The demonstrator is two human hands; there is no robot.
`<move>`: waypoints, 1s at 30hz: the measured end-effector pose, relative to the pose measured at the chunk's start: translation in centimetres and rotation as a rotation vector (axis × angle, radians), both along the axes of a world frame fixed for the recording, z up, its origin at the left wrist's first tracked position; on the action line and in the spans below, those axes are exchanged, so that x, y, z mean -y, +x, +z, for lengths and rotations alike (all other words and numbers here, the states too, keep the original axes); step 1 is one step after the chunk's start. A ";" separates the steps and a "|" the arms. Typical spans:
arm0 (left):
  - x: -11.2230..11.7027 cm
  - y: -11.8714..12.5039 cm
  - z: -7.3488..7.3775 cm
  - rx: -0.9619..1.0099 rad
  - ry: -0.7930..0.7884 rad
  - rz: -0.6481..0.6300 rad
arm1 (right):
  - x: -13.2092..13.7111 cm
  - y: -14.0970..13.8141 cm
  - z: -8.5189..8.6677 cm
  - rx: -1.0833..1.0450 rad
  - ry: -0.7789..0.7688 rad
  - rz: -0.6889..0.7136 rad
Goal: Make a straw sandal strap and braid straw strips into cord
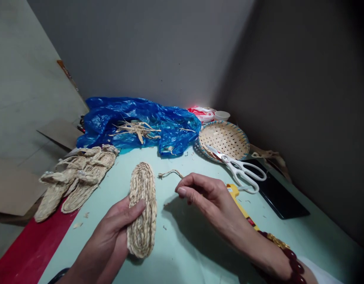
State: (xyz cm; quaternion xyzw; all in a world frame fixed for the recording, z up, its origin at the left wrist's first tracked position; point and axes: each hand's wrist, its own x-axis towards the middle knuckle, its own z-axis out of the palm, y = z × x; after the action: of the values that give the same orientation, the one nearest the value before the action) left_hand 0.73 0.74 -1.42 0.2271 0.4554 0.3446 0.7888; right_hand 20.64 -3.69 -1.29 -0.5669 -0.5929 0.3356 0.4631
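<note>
My left hand [116, 228] grips a woven straw sole [142, 209] by its left edge, thumb lying across the top, holding it over the pale green table [184, 252]. My right hand [202, 193] is closed in a pinch on a thin twisted straw cord [171, 173] whose free end trails left on the table. The cord sits just right of the sole's upper end. A dark red bead bracelet [291, 260] circles my right wrist.
A pair of finished straw sandals [78, 177] lies at the left. A blue plastic bag [140, 122] with loose straw sits at the back. White scissors [241, 167] rest across a woven basket tray [224, 138]. A yellow tool [239, 201] and a black slab [276, 193] lie at the right.
</note>
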 end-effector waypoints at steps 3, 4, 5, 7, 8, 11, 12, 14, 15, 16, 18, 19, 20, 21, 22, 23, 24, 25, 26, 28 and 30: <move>0.0 0.0 -0.3 0.068 0.031 -0.041 | 0.3 -0.5 0.2 0.081 -0.064 -0.009; 0.1 0.1 -0.4 0.085 0.042 -0.055 | 0.5 -0.8 0.2 0.108 -0.079 0.005; 0.2 0.2 -0.4 0.093 0.050 -0.071 | 0.6 -1.0 0.2 0.131 -0.089 0.022; 0.3 0.3 -0.6 0.079 0.070 -0.092 | 0.8 -1.4 0.1 0.153 -0.093 0.045; 0.4 0.4 -0.7 0.062 0.084 -0.095 | 0.9 -1.5 0.1 0.139 -0.097 0.050; 0.4 0.6 -1.0 0.025 0.130 -0.095 | 0.9 -1.6 0.1 0.039 -0.103 0.048; 0.4 0.6 -1.1 0.021 0.141 -0.090 | 0.9 -1.5 0.1 0.013 -0.089 0.058; 0.3 0.5 -1.3 0.024 0.157 -0.071 | 0.9 -1.3 0.3 -0.003 -0.030 0.088; 0.3 0.5 -1.3 0.030 0.165 -0.060 | 0.8 -1.2 0.4 0.001 -0.003 0.111; 0.2 0.5 -1.4 0.040 0.167 -0.047 | 0.8 -1.2 0.4 0.003 0.015 0.130; 0.2 0.4 -1.3 0.074 0.159 -0.034 | 0.7 -1.1 0.4 -0.007 0.025 0.156; 0.2 0.5 -1.2 0.095 0.154 -0.033 | 0.7 -1.0 0.3 -0.020 0.025 0.163; 0.2 0.5 -1.1 0.111 0.147 -0.032 | 0.6 -1.0 0.2 -0.035 0.023 0.170; 0.2 0.5 -1.0 0.118 0.144 -0.030 | 0.5 -1.0 0.1 -0.050 0.017 0.169; 0.2 0.5 -0.9 0.113 0.147 -0.026 | 0.4 -1.0 0.0 -0.063 0.009 0.161; 0.2 0.5 -0.9 0.098 0.159 -0.022 | 0.4 -1.0 -0.2 -0.074 0.000 0.143; 0.2 0.5 -0.9 0.079 0.175 -0.020 | 0.3 -1.0 -0.3 -0.081 -0.011 0.115; 0.2 0.4 -0.9 0.064 0.194 -0.021 | 0.2 -1.0 -0.3 -0.082 -0.024 0.084; 0.3 0.4 -1.0 0.051 0.208 -0.020 | 0.2 -1.1 -0.4 -0.078 -0.028 0.052; 0.3 0.2 -1.3 0.036 0.225 -0.023 | 0.3 -1.3 -0.4 -0.057 -0.014 0.002; 0.3 0.3 -1.5 0.023 0.242 -0.020 | 0.4 -1.6 -0.3 -0.032 -0.007 -0.009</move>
State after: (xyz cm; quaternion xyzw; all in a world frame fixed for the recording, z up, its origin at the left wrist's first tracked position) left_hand 0.98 0.40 -2.93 0.3211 0.3990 0.3919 0.7643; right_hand 19.06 -4.05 -1.60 -0.5657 -0.5817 0.3446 0.4721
